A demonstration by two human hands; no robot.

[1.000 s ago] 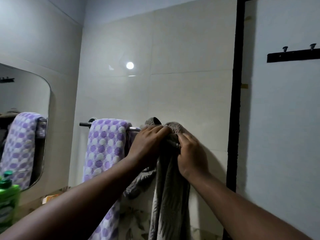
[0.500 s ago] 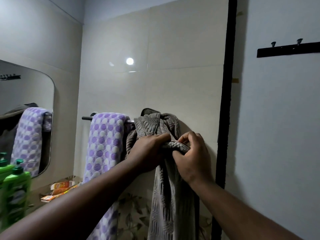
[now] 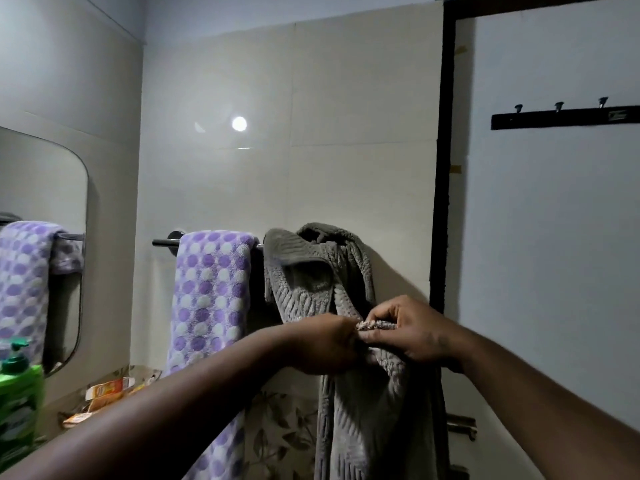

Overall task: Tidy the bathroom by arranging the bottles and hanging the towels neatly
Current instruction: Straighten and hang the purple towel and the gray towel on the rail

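Note:
A grey ribbed towel (image 3: 360,417) hangs bunched over the right end of a metal towel rail (image 3: 165,242) on the tiled wall. My left hand (image 3: 323,344) and my right hand (image 3: 412,332) meet in front of it, below the rail. Both pinch a folded edge of the grey towel between fingers and thumb. A purple and white dotted towel (image 3: 211,299) hangs flat over the rail to the left. A green pump bottle (image 3: 17,393) stands at the far left edge.
A rounded mirror (image 3: 41,244) on the left wall reflects the dotted towel. Orange packets (image 3: 104,393) lie on a ledge under it. A black door frame (image 3: 441,202) runs down the right, with a black hook strip (image 3: 561,119) on the wall beyond.
Both hands have slid down the grey towel from the rail to a lower edge, which they now pinch. The top of the towel is uncovered. The view has tilted and pulled back.

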